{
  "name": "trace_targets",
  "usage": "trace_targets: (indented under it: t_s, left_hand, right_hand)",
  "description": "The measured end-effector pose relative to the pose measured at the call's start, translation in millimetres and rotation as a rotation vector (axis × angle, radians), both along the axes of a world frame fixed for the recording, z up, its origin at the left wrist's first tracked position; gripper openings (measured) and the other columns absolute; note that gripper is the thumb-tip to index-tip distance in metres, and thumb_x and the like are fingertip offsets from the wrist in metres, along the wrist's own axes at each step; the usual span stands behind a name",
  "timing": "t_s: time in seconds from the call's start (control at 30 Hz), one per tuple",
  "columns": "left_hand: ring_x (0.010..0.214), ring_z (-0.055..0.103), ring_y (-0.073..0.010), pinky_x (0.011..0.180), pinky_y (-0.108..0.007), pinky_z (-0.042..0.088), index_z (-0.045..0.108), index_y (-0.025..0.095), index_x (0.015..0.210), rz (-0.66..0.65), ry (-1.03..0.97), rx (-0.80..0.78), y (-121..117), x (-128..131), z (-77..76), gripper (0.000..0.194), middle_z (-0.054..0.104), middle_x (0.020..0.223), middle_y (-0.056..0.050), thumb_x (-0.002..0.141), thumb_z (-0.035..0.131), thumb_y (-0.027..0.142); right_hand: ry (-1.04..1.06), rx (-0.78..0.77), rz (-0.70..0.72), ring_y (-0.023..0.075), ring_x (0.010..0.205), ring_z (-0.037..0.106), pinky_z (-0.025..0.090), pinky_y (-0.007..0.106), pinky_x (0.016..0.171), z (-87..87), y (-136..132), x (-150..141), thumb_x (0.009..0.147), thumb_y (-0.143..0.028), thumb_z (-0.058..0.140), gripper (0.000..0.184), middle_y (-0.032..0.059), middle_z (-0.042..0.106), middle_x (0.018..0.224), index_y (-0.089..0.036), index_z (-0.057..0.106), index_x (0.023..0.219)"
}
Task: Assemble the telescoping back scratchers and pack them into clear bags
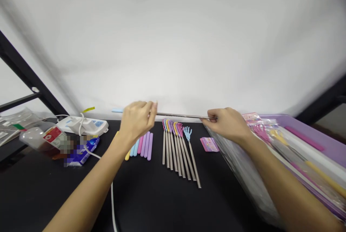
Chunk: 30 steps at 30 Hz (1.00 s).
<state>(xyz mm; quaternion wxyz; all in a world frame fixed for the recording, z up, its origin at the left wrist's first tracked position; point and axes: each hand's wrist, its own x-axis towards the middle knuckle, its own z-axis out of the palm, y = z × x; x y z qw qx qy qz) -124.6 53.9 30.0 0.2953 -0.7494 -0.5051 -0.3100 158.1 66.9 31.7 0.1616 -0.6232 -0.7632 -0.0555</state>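
Two bare arms (81,196) reach over a black table (151,203). The left hand (136,120) is closed on a long steel rod (180,115) near its blue end (117,110). The right hand (225,124) pinches the other tip. Held at both ends, the rod lies level and steady, above a neat row of steel back scratchers (177,149) and soft colored handles (142,146).

Small packing workspace, workshop type. Black counter (151,203) against a white wall (173,37), black metal rack frame (29,73) at the side. Power strip (82,125) on the counter. Sorted rows of steel rods (175,152) and coloured handles (142,147); purple tray (319,134) of bagged goods (302,163).
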Motion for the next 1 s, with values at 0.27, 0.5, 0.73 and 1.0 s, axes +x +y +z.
trace_targets:
  t_s: [0.27, 0.5, 0.73, 1.0]
  left_hand:
    - [0.044, 0.05, -0.0153, 0.051, -0.031, 0.023, 0.058, 0.016, 0.058, -0.065, -0.018, -0.14, -1.7, 19.6, -14.6, 0.058, 0.055, 0.05, -0.005, 0.103, 0.024, 0.032]
    - [0.042, 0.051, -0.0163, 0.05, -0.031, 0.014, 0.053, 0.016, 0.049, 0.103, -0.049, -0.118, 3.4, 11.8, -13.9, 0.061, 0.053, 0.045, -0.007, 0.101, 0.028, 0.036]
    - [0.042, 0.05, -0.0147, 0.049, -0.031, 0.015, 0.06, 0.015, 0.056, -0.044, -0.092, -0.1, -11.6, 46.5, -13.9, 0.06, 0.055, 0.046, -0.005, 0.102, 0.027, 0.032]
    - [0.055, 0.061, -0.0197, 0.055, -0.033, 0.026, 0.065, 0.015, 0.061, -0.079, 0.1, -0.084, -8.5, 45.3, -18.0, 0.052, 0.063, 0.057, -0.007, 0.102, 0.036, 0.032]
  right_hand:
    - [-0.08, 0.001, 0.001, 0.0172, 0.056, 0.047, 0.02, 0.029, 0.055, -4.8, -2.9, -18.0, 0.08, -0.042, 0.051, 0.03, 0.0012, 0.053, 0.055, -0.023, 0.047, 0.058]
    - [-0.064, -0.01, 0.0, 0.017, 0.056, 0.048, 0.021, 0.029, 0.054, -7.7, -2.2, -18.3, 0.079, -0.037, 0.052, 0.027, 0.0009, 0.052, 0.053, -0.022, 0.045, 0.057]
    - [0.031, -0.002, 0.048, 0.0177, 0.056, 0.053, 0.022, 0.029, 0.055, -20.9, -13.7, -56.4, 0.08, -0.04, 0.054, 0.026, 0.003, 0.06, 0.056, -0.023, 0.056, 0.062]
    - [0.036, -0.039, 0.27, 0.0149, 0.055, 0.054, 0.023, 0.028, 0.056, -21.1, -15.9, -54.8, 0.092, -0.04, 0.045, 0.028, -0.0003, 0.063, 0.06, -0.023, 0.058, 0.073]
